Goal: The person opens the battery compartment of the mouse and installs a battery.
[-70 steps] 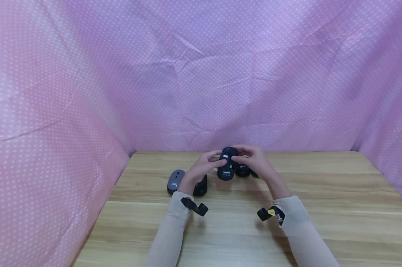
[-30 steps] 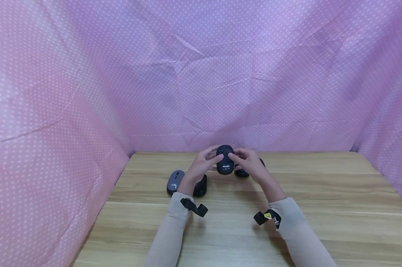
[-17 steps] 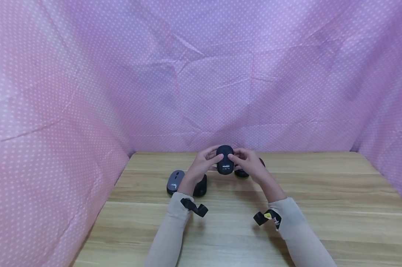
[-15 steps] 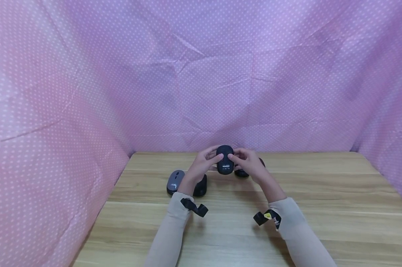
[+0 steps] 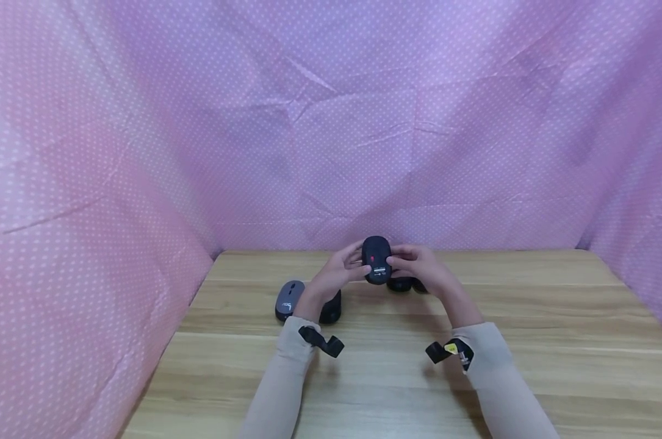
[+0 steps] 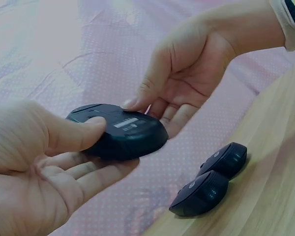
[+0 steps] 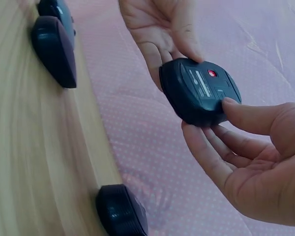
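Note:
A black computer mouse [image 5: 378,251] is held up near the table's far edge, its underside turned toward me. My left hand [image 5: 332,275] grips its left side, thumb on the underside and fingers behind. On the opposite side, my right hand [image 5: 426,271] pinches the edge between thumb and fingers. In the right wrist view a red light [image 7: 212,73] glows on the underside, beside a white printed label [image 7: 200,82]. The underside looks closed over. Left wrist view: the left thumb [image 6: 91,130] lies flat near the label.
A grey-topped mouse [image 5: 289,299] and a black mouse [image 5: 331,310] sit on the wooden table [image 5: 380,378] by the left wrist. Two more black mice [image 6: 200,192] stand side by side beyond the right hand. Pink dotted cloth [image 5: 331,134] hangs behind the table.
Earlier the held mouse's underside showed an open compartment with something greenish inside; a cover then came over it under both thumbs. Now the thumbs have moved apart and a red light shows.

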The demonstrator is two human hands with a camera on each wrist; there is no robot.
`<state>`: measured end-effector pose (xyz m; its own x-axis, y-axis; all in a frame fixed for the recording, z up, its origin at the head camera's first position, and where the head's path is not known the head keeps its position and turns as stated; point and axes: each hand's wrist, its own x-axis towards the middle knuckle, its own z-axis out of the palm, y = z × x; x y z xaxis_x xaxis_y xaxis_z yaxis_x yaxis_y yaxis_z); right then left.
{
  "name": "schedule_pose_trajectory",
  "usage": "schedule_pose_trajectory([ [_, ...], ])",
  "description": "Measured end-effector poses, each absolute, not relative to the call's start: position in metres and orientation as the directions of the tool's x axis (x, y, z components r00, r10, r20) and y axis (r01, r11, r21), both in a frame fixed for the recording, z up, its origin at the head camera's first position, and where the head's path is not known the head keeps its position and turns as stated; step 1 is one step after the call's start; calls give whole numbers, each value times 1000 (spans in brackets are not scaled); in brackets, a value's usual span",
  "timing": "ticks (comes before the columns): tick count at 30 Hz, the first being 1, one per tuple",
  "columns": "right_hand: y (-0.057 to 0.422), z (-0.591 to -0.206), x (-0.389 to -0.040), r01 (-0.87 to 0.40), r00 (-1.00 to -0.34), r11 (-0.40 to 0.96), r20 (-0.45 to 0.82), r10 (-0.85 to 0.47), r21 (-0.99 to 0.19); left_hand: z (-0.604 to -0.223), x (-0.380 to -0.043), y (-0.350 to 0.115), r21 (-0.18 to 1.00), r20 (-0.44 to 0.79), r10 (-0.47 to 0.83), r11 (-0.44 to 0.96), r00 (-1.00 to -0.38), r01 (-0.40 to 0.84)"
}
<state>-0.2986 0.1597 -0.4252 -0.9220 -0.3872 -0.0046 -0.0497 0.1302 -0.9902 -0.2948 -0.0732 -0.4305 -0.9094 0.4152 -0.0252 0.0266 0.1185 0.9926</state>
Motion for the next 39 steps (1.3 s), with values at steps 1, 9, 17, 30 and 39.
schedule_pose_trajectory([
  [1,162,-425,-299,-51,-920,129,-4,-393,-990,-430,-294,-72,993,-22,403,118,-915,28],
  [9,178,-420,-296,-48,-930,187,-25,-367,-981,-435,-292,-60,982,92,300,128,-949,136],
  [17,190,-410,-288,-95,-936,214,14,-351,-972,-434,-287,-46,981,144,287,82,-947,174],
  [30,208,-405,-280,-116,-931,237,22,-365,-965,-432,-285,-20,998,64,311,-19,-948,62],
  [39,221,-406,-277,-130,-937,248,38,-346,-960,-432,-282,3,992,115,310,17,-944,127],
])
